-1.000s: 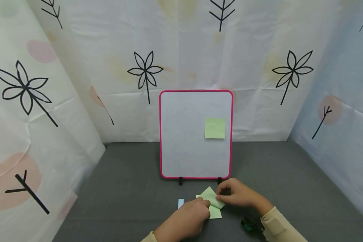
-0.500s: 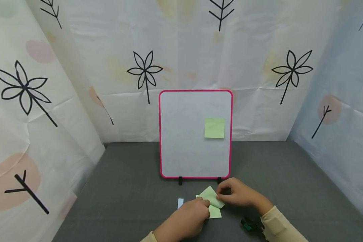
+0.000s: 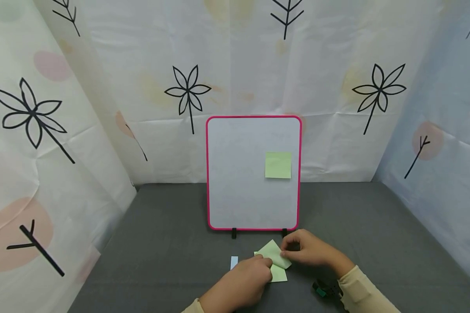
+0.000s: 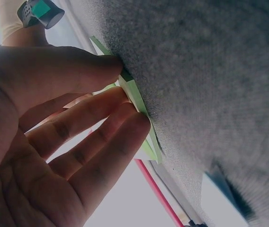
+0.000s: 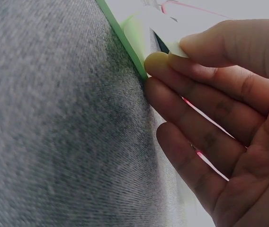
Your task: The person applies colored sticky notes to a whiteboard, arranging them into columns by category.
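On the grey table lies a pad of green sticky notes [image 3: 279,274], its top sheet [image 3: 272,251] turned at an angle over the rest. My left hand [image 3: 247,278] holds the pad; in the left wrist view the thumb and fingers grip the pad's edge [image 4: 135,97]. From the right, my right hand [image 3: 309,250] pinches a corner of the top sheet between thumb and fingertips, and the right wrist view has that sheet [image 5: 174,47] curling up from the pad. Another green sticky note [image 3: 278,165] is stuck on the right side of the whiteboard [image 3: 235,182] behind.
The whiteboard has a pink frame and stands on black feet [image 3: 233,234] just beyond the hands. A small pale blue piece [image 3: 234,262] lies left of the pad. A dark wrist device with a green patch [image 3: 321,290] is by the right sleeve [image 3: 362,289]. Patterned cloth surrounds the table.
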The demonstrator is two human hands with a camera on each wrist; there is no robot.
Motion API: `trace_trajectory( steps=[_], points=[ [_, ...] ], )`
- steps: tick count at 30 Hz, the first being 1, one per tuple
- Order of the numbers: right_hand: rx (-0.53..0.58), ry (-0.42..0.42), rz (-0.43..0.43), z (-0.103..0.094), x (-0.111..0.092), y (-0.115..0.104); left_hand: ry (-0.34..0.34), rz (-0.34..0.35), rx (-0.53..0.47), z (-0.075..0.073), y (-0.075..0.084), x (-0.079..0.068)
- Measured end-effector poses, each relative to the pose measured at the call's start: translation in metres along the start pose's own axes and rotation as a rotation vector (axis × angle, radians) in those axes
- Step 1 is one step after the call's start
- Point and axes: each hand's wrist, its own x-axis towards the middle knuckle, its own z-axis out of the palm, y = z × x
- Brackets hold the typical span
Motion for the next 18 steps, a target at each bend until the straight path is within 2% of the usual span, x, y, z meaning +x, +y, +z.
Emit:
trace_trajectory(
  steps=[6,18],
  points=[
    [-0.018,0.029,-0.014,-0.0013,-0.0005,-0.002,0.035,0.008,0.003,0.002,-0.0011,-0.001],
    [-0.04,0.046,0.052,-0.0034,-0.0031,-0.0062,0.021,0.005,-0.01,0.0018,-0.0007,-0.0015]
  ],
)
